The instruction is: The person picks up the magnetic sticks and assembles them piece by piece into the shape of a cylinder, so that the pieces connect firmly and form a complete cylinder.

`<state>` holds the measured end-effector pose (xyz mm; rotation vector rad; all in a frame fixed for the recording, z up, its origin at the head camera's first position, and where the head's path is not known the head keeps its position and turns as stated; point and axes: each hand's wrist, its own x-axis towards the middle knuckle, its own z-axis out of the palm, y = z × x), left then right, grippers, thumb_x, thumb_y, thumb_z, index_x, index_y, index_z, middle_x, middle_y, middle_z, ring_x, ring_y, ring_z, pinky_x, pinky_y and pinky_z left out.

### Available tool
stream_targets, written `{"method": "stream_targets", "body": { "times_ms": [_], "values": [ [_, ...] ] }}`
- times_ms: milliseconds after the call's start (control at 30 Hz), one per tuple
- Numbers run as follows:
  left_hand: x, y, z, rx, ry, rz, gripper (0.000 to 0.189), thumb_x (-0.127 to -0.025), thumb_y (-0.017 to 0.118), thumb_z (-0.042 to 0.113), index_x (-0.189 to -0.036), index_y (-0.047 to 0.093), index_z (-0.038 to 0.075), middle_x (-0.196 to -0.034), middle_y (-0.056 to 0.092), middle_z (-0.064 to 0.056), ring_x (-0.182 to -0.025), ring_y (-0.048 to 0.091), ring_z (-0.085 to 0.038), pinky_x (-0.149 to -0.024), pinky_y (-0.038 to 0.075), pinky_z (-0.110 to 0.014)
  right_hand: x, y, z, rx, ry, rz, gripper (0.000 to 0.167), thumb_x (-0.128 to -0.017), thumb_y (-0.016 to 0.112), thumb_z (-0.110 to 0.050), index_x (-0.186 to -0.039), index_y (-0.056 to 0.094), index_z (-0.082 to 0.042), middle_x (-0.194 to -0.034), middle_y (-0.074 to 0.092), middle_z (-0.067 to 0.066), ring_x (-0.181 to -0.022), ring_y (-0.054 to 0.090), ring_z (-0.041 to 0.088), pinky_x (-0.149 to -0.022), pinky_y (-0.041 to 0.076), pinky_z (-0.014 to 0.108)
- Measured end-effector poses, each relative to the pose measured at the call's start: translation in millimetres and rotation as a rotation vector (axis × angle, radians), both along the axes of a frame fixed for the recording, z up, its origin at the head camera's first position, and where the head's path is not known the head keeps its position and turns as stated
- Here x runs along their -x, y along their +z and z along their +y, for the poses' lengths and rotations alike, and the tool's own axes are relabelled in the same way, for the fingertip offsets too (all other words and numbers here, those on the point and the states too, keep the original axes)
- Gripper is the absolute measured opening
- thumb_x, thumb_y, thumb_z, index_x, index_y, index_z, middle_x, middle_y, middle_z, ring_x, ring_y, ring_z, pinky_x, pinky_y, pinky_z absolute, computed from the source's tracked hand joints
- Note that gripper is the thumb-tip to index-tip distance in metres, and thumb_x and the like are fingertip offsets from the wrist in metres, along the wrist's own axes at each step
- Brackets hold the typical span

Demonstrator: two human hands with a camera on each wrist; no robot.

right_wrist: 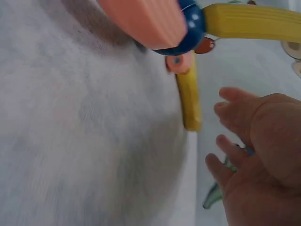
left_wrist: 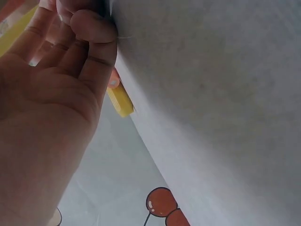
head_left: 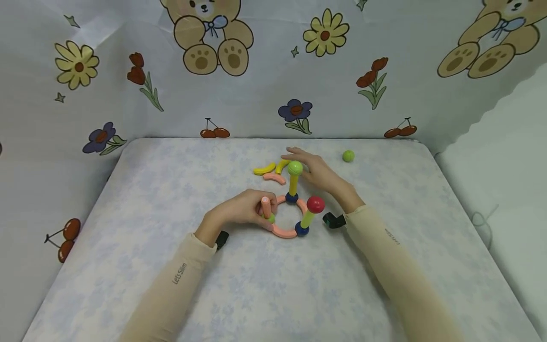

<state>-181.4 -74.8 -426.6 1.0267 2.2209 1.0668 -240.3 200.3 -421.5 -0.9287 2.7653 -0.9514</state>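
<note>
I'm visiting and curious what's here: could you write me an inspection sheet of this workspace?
Surface: pale, blue-patterned table.
Job's things: pink-sided ring with yellow upright, light-green upright and pink upright; loose beyond it, two yellow pieces, one pink piece, a green ball.
Clutter: nothing seen.
Grippers: a person's hands; left hand holds the ring at the pink upright; right hand holds nothing.
Cables: a thin cord, beyond the table's right edge.
Surroundings: backdrop printed with bears, flowers and cherries.
</note>
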Motion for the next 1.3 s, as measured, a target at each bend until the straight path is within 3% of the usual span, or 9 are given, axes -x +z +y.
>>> {"method": "stream_targets", "body": {
  "times_ms": [167,300,400,600,700,833,933,1067,1300],
  "values": [
    [-1.4,-2.4,1.0,0.019,-0.019,-0.004,0.03,-0.082,0.094,0.027,-0.094,0.067,0.02,-0.088,0.065,0.007,-0.075,0.056,-0.013,-0.071,0.047,-0.026,14.9,-10.9,-15,-0.027,0.067,0.04,0.03,-0.102,0.067,-0.004,-0.131,0.073,-0.003,-0.144,0.065,0.018,-0.145,0.051,0.039,-0.12,0.039,0.058],
    [-0.7,-1.7,-3.6,0.02,0.009,0.013,0.032,-0.081,0.094,0.028,-0.092,0.066,0.021,-0.085,0.062,0.007,-0.074,0.055,-0.013,-0.071,0.047,-0.026,10.5,-10.2,-17,-0.061,-0.057,0.055,0.02,-0.1,0.07,-0.005,-0.118,0.078,-0.003,-0.118,0.076,0.015,-0.118,0.068,0.034,-0.105,0.053,0.051],
    [-0.4,0.6,-2.5,0.02,0.021,0.024,0.033,-0.08,0.095,0.029,-0.091,0.065,0.021,-0.083,0.061,0.007,-0.074,0.055,-0.013,-0.071,0.047,-0.026,-1.1,-0.1,-6,-0.108,-0.173,0.027,0.015,-0.099,0.073,-0.006,-0.112,0.078,-0.002,-0.107,0.077,0.014,-0.104,0.071,0.031,-0.095,0.057,0.048],
    [-1.4,2.9,-2.7,0.029,0.039,-0.003,0.032,-0.081,0.094,0.027,-0.09,0.065,0.02,-0.083,0.063,0.006,-0.073,0.054,-0.014,-0.07,0.046,-0.027,-26.3,21.8,28,-0.051,-0.316,-0.154,0.025,-0.094,0.076,-0.009,-0.117,0.077,-0.001,-0.106,0.075,0.016,-0.098,0.067,0.029,-0.083,0.056,0.04],
    [-2.6,2.4,-2.1,0.022,0.043,-0.013,0.032,-0.08,0.095,0.027,-0.091,0.066,0.019,-0.081,0.059,0.004,-0.074,0.053,-0.014,-0.071,0.045,-0.027,-43.9,34.9,43,0.073,-0.378,-0.29,0.027,-0.096,0.076,-0.016,-0.121,0.076,-0.003,-0.11,0.074,0.015,-0.098,0.065,0.026,-0.082,0.053,0.035],
    [-3.5,1.9,-0.9,0.023,0.045,-0.002,0.033,-0.079,0.095,0.029,-0.093,0.067,0.02,-0.081,0.058,0.004,-0.074,0.053,-0.013,-0.072,0.045,-0.028,-67.8,58.8,48,0.238,-0.385,-0.412,0.031,-0.099,0.075,-0.022,-0.123,0.074,-0.003,-0.11,0.073,0.016,-0.095,0.066,0.022,-0.085,0.056,0.031],
    [-3.7,3.4,-0.3,0.032,0.047,0.002,0.032,-0.079,0.095,0.029,-0.094,0.068,0.021,-0.081,0.061,0.004,-0.073,0.054,-0.014,-0.07,0.045,-0.028,-80.4,75.8,41,0.297,-0.363,-0.406,0.03,-0.099,0.075,-0.021,-0.122,0.073,-0.002,-0.108,0.074,0.016,-0.092,0.068,0.021,-0.086,0.056,0.032],
    [-3.2,4.7,1.1,0.036,0.052,-0.004,0.033,-0.079,0.095,0.029,-0.096,0.068,0.021,-0.08,0.059,0.002,-0.073,0.054,-0.014,-0.069,0.045,-0.027,-89.9,87.2,28,0.284,-0.363,-0.339,0.027,-0.098,0.076,-0.021,-0.12,0.075,-0.005,-0.104,0.074,0.014,-0.094,0.068,0.023,-0.082,0.055,0.033],
    [-4.8,0.5,2.2,0.046,0.043,-0.006,0.033,-0.081,0.094,0.027,-0.094,0.065,0.02,-0.075,0.052,0.003,-0.069,0.05,-0.013,-0.067,0.042,-0.027,-89.0,74.3,15,0.282,-0.459,-0.245,0.026,-0.098,0.074,-0.02,-0.12,0.075,-0.005,-0.103,0.074,0.014,-0.094,0.069,0.025,-0.073,0.051,0.03]
  ]
}}
